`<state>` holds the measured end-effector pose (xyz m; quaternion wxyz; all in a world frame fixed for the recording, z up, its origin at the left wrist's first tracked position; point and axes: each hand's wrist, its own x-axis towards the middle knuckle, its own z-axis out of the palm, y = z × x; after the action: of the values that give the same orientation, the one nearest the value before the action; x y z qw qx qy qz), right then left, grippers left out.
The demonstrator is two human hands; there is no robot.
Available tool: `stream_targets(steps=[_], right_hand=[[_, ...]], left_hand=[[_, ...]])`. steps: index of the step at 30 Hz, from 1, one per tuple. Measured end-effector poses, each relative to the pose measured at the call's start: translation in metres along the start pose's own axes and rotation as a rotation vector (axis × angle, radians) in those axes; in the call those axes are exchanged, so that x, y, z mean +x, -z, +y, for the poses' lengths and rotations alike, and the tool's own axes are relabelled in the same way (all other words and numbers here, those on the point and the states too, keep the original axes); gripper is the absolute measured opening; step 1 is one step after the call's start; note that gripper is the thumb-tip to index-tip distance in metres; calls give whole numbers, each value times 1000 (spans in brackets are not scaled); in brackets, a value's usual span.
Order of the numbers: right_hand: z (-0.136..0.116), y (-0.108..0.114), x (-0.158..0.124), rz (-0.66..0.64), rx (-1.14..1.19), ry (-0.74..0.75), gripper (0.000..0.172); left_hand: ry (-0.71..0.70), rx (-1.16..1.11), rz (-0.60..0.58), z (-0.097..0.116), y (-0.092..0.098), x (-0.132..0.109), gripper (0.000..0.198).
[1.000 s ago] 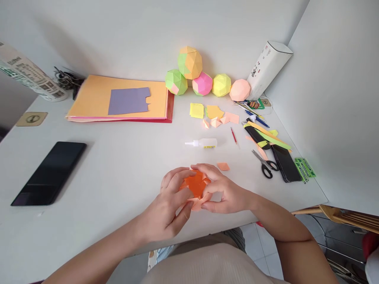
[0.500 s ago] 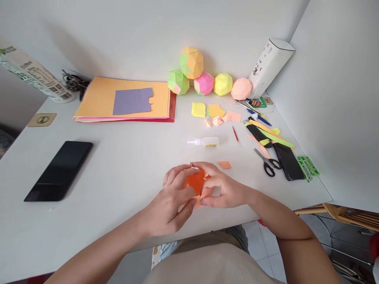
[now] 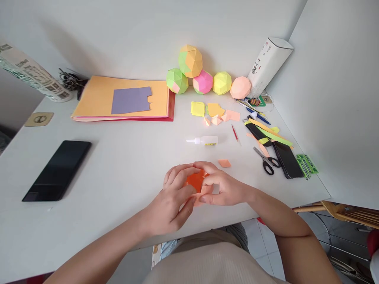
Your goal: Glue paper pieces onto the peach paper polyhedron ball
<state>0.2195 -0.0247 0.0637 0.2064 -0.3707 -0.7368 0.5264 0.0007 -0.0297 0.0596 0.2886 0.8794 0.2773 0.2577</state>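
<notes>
Orange paper shape (image 3: 194, 182): hollow like a little bowl, held in both hands over the near part of the counter (image 3: 133, 146); its underside is hidden, so it is hard to tell if it touches down.
Left hand (image 3: 171, 199): fingers bent round the left and far side, with the thumb and a finger pinching the near edge.
Right hand (image 3: 226, 188): thumb and finger pinching a peach flap (image 3: 207, 189) at the near right edge.
Peach diamond (image 3: 224, 163): flat, just past the right hand.
White bottle (image 3: 209, 140): lying down, thin tip pointing left.
Red pen (image 3: 234, 133): near the bottle's bottom end.
Scissors (image 3: 268, 161): off to the right, a bit open, beside a small black phone (image 3: 288, 161).
Folded peach bits (image 3: 216, 120): behind the bottle, near yellow squares (image 3: 197, 109).
Paper balls (image 3: 222, 83): five by the wall, one sitting up on two others.
Purple paper (image 3: 132, 101): back left, on a big paper stack (image 3: 97, 96).
Big black phone (image 3: 57, 170): far left, flat.
</notes>
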Motion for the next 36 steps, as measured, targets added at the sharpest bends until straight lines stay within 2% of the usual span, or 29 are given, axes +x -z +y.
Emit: stream_targets(steps=[5, 15, 26, 36], right_hand=[[0, 1, 0, -14, 0, -19, 7], [4, 1, 5, -46, 13, 69, 9], [6, -3, 5, -26, 75, 38, 11], [2, -6, 5, 13, 189, -8, 14]], left_hand=[[9, -26, 4, -1, -1, -1, 17], [-10, -59, -44, -3, 1, -1, 18], [-41, -3, -8, -3, -4, -3, 17], [22, -25, -66, 0, 3, -1, 14]])
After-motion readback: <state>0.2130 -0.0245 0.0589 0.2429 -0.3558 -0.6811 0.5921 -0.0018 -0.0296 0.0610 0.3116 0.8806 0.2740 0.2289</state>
